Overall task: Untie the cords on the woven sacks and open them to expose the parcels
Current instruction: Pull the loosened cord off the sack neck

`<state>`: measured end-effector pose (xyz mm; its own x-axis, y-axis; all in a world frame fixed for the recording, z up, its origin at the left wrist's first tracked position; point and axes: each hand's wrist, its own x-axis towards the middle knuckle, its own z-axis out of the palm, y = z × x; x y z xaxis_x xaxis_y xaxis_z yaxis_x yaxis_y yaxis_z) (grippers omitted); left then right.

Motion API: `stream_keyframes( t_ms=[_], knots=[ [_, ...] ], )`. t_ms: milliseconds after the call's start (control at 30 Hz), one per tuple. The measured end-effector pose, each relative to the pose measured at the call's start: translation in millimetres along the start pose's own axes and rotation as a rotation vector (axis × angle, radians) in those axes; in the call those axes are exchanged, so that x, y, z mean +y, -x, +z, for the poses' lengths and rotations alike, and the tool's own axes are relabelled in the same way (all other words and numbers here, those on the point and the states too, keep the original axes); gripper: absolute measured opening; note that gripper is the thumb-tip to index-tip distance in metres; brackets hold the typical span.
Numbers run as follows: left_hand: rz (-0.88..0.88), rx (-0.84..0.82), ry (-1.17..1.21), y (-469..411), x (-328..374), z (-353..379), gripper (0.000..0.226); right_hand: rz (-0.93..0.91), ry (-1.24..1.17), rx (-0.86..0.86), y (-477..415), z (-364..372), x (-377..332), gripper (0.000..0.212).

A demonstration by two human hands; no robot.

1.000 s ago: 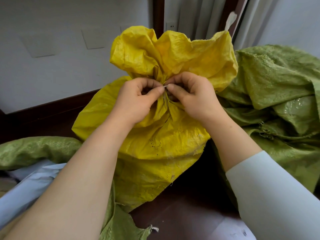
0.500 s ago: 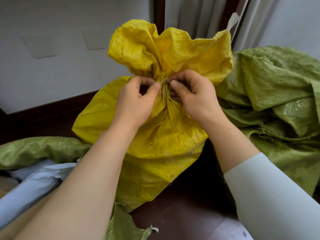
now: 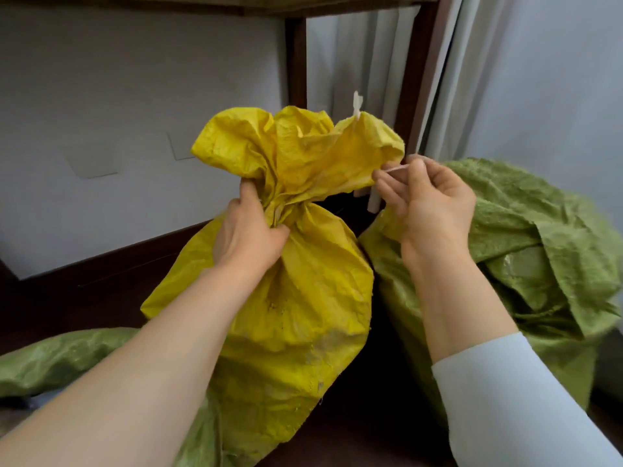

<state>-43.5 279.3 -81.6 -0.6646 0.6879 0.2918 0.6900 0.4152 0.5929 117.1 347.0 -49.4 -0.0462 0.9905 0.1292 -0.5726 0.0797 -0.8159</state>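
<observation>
A yellow woven sack (image 3: 286,298) stands upright in the middle, its mouth gathered into a ruffled top. My left hand (image 3: 249,235) grips the bunched neck of the sack from the left. My right hand (image 3: 426,203) is off to the right of the neck and pinches a thin pale cord (image 3: 397,169) between thumb and fingertips. The cord runs from the sack's top toward my right hand. A short pale strip (image 3: 356,104) sticks up from the sack's upper edge. No parcels show.
A green woven sack (image 3: 539,251) slumps at the right, touching the yellow one. Another green sack (image 3: 64,358) lies at the lower left. Behind are a white wall, a dark wooden post (image 3: 296,62) and pale curtains. The floor is dark wood.
Both hands were pinching at the knot on the neck. Now my right hand has pulled away to the right with the cord, and my left hand has closed round the neck.
</observation>
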Motion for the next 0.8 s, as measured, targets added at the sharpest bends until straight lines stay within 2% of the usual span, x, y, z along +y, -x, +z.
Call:
stream_keyframes(
  t_ms=[133,367,500,633,700,800],
  knots=[
    [-0.032,0.003,-0.108,-3,23,-19,0.070,-0.011,-0.117,0.046,-3,11,-35,0.013],
    [0.061,0.046,-0.302,-11,86,-86,0.042,-0.164,-0.195,0.059,-6,48,-107,0.011],
    [0.202,0.230,-0.243,-16,126,-133,0.047,-0.212,-0.280,-0.011,-11,76,-148,0.013],
    [0.345,0.377,-0.105,-27,160,-181,0.036,-0.241,-0.319,-0.090,-11,115,-182,0.009],
    [0.388,0.426,-0.079,-34,169,-202,0.033,-0.259,-0.328,-0.120,-11,136,-197,0.006],
    [0.406,0.407,-0.087,-50,175,-221,0.031,-0.309,-0.280,-0.132,-20,162,-211,0.003]
  ],
)
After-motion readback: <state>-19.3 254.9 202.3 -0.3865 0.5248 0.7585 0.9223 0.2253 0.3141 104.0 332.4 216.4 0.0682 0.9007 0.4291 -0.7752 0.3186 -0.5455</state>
